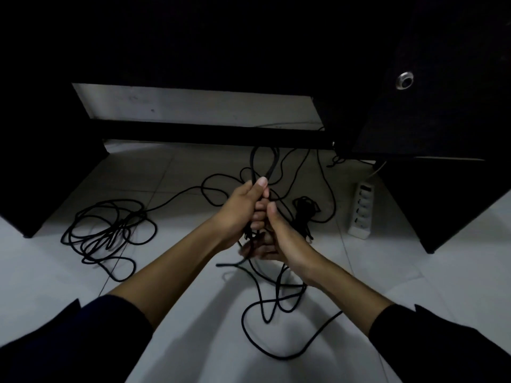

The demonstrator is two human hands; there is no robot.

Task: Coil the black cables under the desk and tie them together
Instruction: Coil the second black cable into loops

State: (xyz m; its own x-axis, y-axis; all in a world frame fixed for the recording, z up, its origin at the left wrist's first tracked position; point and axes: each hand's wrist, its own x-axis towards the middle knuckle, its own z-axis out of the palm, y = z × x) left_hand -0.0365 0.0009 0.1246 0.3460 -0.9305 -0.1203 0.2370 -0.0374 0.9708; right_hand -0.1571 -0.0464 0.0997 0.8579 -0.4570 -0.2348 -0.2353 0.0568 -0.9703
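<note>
A folded bundle of black cable (pixel 262 164) stands upright in front of me, its loop rising above my left hand (pixel 243 208), which grips it with the thumb on top. My right hand (pixel 279 236) is closed around the same bundle just below. Loose cable (pixel 260 308) trails down from my hands and curls over the floor toward me. A messy pile of black cable (pixel 107 230) lies on the tiles at the left. A small dark coiled bundle (pixel 305 208) rests on the floor behind my right hand.
A white power strip (pixel 360 214) lies on the tiled floor at the right. The black desk panels (pixel 49 172) stand at both sides, with a black crossbar (pixel 215 135) at the back. A metal grommet (pixel 405 80) sits in the right panel.
</note>
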